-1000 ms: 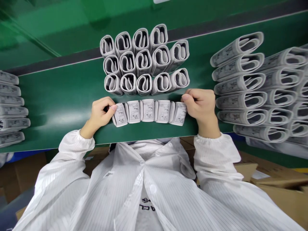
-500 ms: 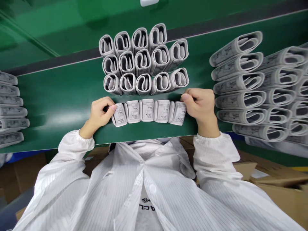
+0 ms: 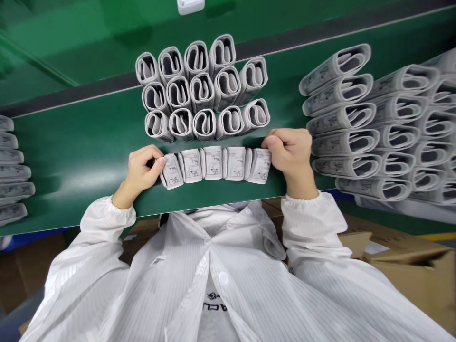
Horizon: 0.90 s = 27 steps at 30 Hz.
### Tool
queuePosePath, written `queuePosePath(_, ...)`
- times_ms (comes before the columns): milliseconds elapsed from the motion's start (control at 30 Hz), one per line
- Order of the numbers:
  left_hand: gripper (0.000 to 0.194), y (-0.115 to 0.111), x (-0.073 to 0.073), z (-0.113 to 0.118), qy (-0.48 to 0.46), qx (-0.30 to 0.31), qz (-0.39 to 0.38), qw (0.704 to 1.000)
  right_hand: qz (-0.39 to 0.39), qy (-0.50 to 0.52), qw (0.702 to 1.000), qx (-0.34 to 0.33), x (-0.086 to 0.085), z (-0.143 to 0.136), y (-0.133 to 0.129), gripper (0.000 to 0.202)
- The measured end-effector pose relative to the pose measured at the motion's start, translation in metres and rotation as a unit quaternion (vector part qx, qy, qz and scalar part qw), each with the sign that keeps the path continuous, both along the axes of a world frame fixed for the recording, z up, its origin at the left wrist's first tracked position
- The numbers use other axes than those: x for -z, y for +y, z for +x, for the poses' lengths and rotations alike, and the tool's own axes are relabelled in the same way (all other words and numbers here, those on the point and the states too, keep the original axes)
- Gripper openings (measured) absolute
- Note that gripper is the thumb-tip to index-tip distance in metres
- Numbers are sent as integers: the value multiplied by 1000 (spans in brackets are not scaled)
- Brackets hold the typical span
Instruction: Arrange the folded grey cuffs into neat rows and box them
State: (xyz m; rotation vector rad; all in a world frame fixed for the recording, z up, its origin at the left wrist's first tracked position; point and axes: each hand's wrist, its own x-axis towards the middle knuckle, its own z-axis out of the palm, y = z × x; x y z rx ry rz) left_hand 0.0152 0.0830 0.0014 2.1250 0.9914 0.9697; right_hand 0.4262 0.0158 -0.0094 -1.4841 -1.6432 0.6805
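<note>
In front of me on the green bench lies a row of folded grey cuffs [image 3: 213,163], printed with line drawings like blood pressure cuffs. My left hand [image 3: 142,170] pinches the outer edge of the leftmost cuff [image 3: 172,171] between thumb and fingers. At the other end, my right hand [image 3: 292,151] is closed, its thumb and curled fingers on the upper corner of the rightmost cuff [image 3: 259,166]. The fingertips behind the cuffs are hidden. Just beyond stands a block of rolled cuffs [image 3: 204,90] in stacked rows, their coiled ends facing me.
More rolled cuffs [image 3: 342,114] are piled at the right, close to my right hand. Another stack [image 3: 12,171] sits at the far left edge. A white object [image 3: 191,5] shows at the top. Cardboard boxes [image 3: 409,266] stand below the bench [image 3: 81,156] on the right.
The view has shifted slightly, so the bench and cuffs appear further left. Both hands keep their places at the two ends of the row.
</note>
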Motion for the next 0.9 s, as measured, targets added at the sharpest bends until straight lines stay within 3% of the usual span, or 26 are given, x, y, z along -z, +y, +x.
queuePosePath(600,60,2,0,-1,9,-9,-5,1000,18,8,1000,23,-6,-7,2,82)
queuePosePath(900,53,4,2,-6,5,0,-12,1000,2,-6,1000,25,2,-3,3,84)
